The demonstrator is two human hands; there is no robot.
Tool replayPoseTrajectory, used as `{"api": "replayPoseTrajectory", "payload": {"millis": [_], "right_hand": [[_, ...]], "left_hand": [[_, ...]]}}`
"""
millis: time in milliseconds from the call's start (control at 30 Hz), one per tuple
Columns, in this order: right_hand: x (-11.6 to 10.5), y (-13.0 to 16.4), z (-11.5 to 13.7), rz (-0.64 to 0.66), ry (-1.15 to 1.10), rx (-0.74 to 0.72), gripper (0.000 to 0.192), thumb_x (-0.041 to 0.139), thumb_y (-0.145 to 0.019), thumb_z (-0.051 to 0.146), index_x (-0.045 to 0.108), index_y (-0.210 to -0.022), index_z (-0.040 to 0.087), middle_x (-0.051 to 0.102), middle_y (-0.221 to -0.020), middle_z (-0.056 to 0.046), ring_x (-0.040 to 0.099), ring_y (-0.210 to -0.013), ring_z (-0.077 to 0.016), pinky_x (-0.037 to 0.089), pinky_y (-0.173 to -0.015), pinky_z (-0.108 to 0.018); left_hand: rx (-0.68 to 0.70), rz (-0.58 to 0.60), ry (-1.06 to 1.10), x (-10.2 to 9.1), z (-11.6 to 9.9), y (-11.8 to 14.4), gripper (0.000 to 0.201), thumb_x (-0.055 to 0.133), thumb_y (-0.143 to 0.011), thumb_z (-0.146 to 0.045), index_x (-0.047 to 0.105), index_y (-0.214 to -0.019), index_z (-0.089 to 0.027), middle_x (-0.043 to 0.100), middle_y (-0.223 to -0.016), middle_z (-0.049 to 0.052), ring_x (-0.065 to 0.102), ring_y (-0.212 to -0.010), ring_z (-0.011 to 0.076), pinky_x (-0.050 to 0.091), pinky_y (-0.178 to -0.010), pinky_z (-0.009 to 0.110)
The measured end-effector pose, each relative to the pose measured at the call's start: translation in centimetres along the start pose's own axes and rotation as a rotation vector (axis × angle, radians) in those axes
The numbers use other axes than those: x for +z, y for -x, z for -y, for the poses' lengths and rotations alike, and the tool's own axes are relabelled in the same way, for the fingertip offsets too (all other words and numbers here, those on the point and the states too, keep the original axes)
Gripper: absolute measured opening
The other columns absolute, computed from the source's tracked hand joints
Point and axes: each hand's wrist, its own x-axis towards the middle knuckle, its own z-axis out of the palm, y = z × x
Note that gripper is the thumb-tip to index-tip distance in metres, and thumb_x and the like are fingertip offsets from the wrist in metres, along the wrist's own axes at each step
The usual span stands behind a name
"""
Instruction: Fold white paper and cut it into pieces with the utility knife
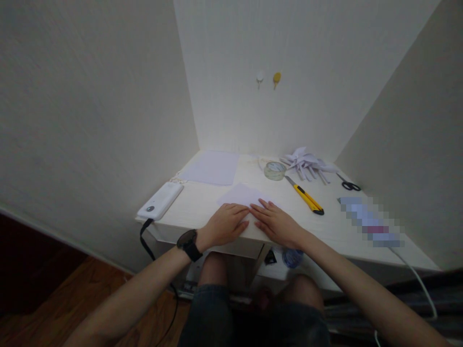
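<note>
Pressing flat on one folded paper sheet (pixel 241 195) at the near edge of the bench (pixel 202 205), the left hand (pixel 224 224) and right hand (pixel 277 224) lie open, fingers extended, gripping nothing. The sheet is probably light, limp and easily creased; take it by an edge or corner. Beyond lie one flat sheet (pixel 211 167), one tape roll (pixel 275 170), one utility knife (pixel 306 196), one pair of scissors (pixel 349 184), and one heap of folded paper shapes (pixel 306 163).

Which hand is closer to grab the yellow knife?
Probably the right hand: it rests flat on the paper, nearer the yellow knife. The left hand lies farther away.
</note>
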Motion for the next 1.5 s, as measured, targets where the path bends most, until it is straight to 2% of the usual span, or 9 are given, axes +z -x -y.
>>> {"api": "replayPoseTrajectory", "payload": {"millis": [167, 567, 800, 1067, 1267, 1400, 1433, 1500], "right_hand": [[0.1, -0.3, 0.3, -0.011, 0.005, 0.024, 0.050, 0.036, -0.104, 0.036, 0.048, -0.148, 0.017, 0.047, -0.154, -0.009, 0.034, -0.147, -0.0335, 0.032, -0.118, -0.058], [-0.2, -0.2, 0.2, -0.035, 0.012, 0.017, 0.047, 0.040, -0.102, 0.037, 0.053, -0.145, 0.022, 0.047, -0.154, -0.008, 0.028, -0.150, -0.0327, 0.030, -0.118, -0.059], [-0.1, 0.5, -0.6, -0.066, 0.065, 0.032, 0.042, 0.040, -0.103, 0.033, 0.059, -0.139, 0.023, 0.050, -0.152, -0.007, 0.031, -0.148, -0.0337, 0.031, -0.117, -0.061], [-0.4, 4.0, -2.7, -0.131, 0.137, 0.189, 0.041, 0.037, -0.103, 0.032, 0.066, -0.132, 0.022, 0.057, -0.145, -0.006, 0.038, -0.145, -0.0328, 0.035, -0.115, -0.059], [-0.6, 6.2, -3.1, -0.152, 0.224, 0.341, 0.042, 0.039, -0.101, 0.031, 0.068, -0.128, 0.018, 0.062, -0.139, -0.008, 0.041, -0.142, -0.0383, 0.036, -0.113, -0.062], [-0.4, 4.8, -1.4, -0.249, 0.215, 0.372, 0.044, 0.040, -0.100, 0.031, 0.066, -0.131, 0.015, 0.061, -0.139, -0.014, 0.040, -0.142, -0.0395, 0.033, -0.115, -0.064], [-0.2, 3.9, -0.7, -0.261, 0.189, 0.348, 0.046, 0.038, -0.101, 0.032, 0.063, -0.135, 0.015, 0.058, -0.143, -0.014, 0.040, -0.143, -0.0381, 0.034, -0.115, -0.062], [0.1, 2.0, 0.7, -0.186, 0.100, 0.218, 0.049, 0.036, -0.102, 0.032, 0.053, -0.145, 0.015, 0.049, -0.152, -0.011, 0.037, -0.146, -0.0319, 0.036, -0.117, -0.054]], "left_hand": [[0.000, -0.028, 0.006, 0.1, 0.7, 0.8, 0.037, 0.045, -0.100, -0.031, 0.060, -0.128, -0.011, 0.065, -0.129, 0.015, 0.060, -0.119, 0.0254, 0.048, -0.103, 0.041], [-0.048, -0.056, -0.045, -0.7, 2.1, 3.0, 0.034, 0.043, -0.101, -0.028, 0.064, -0.125, -0.014, 0.067, -0.125, 0.013, 0.062, -0.115, 0.0241, 0.048, -0.099, 0.043], [-0.065, -0.051, -0.035, -0.8, 2.6, 3.7, 0.034, 0.041, -0.102, -0.027, 0.063, -0.126, -0.017, 0.066, -0.128, 0.011, 0.059, -0.119, 0.0230, 0.044, -0.098, 0.042], [-0.117, -0.053, -0.061, -1.3, 2.7, 3.8, 0.031, 0.045, -0.100, -0.027, 0.066, -0.122, -0.023, 0.066, -0.127, 0.008, 0.055, -0.119, 0.0245, 0.041, -0.095, 0.043], [-0.118, -0.048, -0.038, -1.3, 2.6, 3.8, 0.032, 0.046, -0.099, -0.026, 0.066, -0.123, -0.022, 0.067, -0.125, 0.008, 0.056, -0.119, 0.0240, 0.040, -0.096, 0.043], [-0.122, -0.050, -0.027, -1.2, 2.6, 3.7, 0.032, 0.046, -0.099, -0.027, 0.067, -0.123, -0.024, 0.067, -0.125, 0.008, 0.056, -0.119, 0.0239, 0.041, -0.096, 0.043], [-0.123, -0.051, -0.029, -1.2, 2.6, 3.6, 0.032, 0.046, -0.099, -0.027, 0.067, -0.123, -0.024, 0.067, -0.126, 0.008, 0.055, -0.119, 0.0240, 0.041, -0.096, 0.043], [-0.130, -0.053, -0.034, -1.1, 2.6, 3.6, 0.032, 0.045, -0.100, -0.028, 0.067, -0.123, -0.025, 0.066, -0.127, 0.008, 0.055, -0.120, 0.0241, 0.041, -0.096, 0.043]]}}
